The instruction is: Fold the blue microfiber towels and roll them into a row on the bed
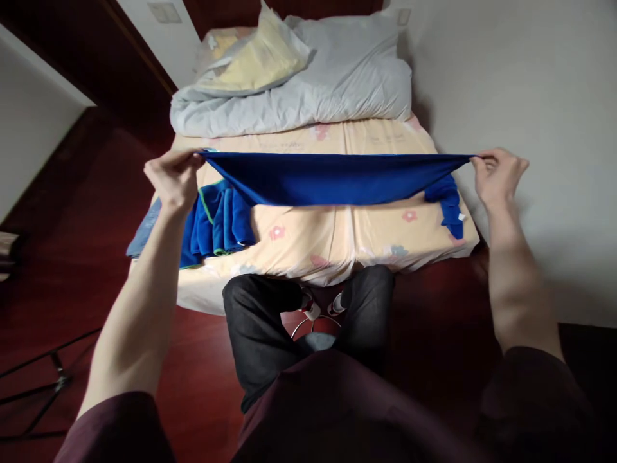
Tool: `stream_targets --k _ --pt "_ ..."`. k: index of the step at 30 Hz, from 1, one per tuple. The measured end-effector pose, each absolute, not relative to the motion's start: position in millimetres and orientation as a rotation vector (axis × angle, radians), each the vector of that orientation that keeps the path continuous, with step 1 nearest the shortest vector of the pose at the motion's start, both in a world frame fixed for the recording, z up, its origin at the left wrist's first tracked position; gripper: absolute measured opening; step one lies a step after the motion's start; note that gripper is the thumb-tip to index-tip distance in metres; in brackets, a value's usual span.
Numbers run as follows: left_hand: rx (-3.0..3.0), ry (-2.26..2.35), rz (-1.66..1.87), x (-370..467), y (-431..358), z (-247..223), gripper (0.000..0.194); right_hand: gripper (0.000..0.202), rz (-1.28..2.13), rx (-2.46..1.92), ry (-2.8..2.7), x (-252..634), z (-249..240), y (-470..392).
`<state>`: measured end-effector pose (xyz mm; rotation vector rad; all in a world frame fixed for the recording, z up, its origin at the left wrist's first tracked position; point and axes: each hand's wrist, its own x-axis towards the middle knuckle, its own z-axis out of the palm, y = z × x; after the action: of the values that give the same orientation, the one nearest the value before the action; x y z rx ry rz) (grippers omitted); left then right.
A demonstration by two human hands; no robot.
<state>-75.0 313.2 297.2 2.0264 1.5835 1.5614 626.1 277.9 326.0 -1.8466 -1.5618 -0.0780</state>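
A blue cloth (328, 177) is stretched wide above the bed, its top edge taut and its lower edge sagging. My left hand (176, 177) pinches its left corner, and my right hand (499, 173) pinches the right corner. Below and beside my left hand, several blue cloths with green edging (219, 218) lie on the bed's left side. Another blue cloth (448, 202) with a small white tag lies crumpled at the right edge of the bed, partly behind the stretched one.
The bed (313, 235) has a flowered sheet. A grey-white quilt (357, 77) and a bag with something yellow (265, 54) lie at its far end. A wall (544, 96) stands on the right. Black metal legs (58, 382) show at lower left.
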Motion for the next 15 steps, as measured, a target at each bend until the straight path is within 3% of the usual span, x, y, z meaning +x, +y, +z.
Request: stream_targets --k 3,5,15 --pt "1.991 1.562 1.779 -72.4 296.6 287.3 0.038 0.025 -0.159 -1.715 -1.586 630.0 301.8 273.8" --pt "2.004 1.575 1.739 -69.2 284.1 269.1 0.034 0.023 -0.140 -1.687 -1.622 634.4 277.3 271.5" --pt "2.080 1.711 0.861 -50.2 240.7 105.0 0.025 0.026 0.248 -1.973 -1.645 646.2 124.8 255.4"
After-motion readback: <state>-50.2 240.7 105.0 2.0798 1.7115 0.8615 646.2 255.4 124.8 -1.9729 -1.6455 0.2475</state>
